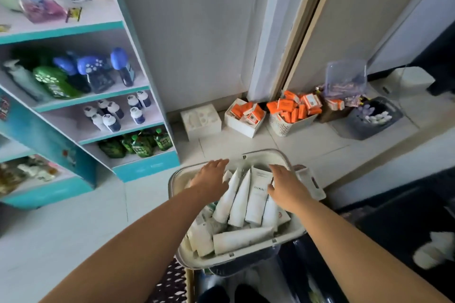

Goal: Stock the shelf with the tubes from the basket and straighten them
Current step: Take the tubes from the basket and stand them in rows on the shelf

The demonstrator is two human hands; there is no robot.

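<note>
At the left of the frame stands the shelf, teal-edged, its tiers already carrying bottles and, on the lowest one, green pouches; I cannot tell from here which tier has room for the tubes, so pick your spot before you lift anything. Moving toward the lower centre, your left hand hovers flat over the far left corner of the basket, fingers straight and together, holding nothing. Just right of it lie the white tubes, all in the basket, several leaning side by side with their crimped ends pointing away from you and at least one lying crosswise beneath them nearer you. Your right hand hangs over the right-hand tubes with fingers loosely spread and the thumb close to one of them, gripping none as far as I can see. You will do best to take the upper, parallel tubes first, a few together and all facing one way, closing on their firm bodies and not the thin crimps, so they go onto the shelf already lined up. The orange boxes at the upper right are not your concern.
</note>
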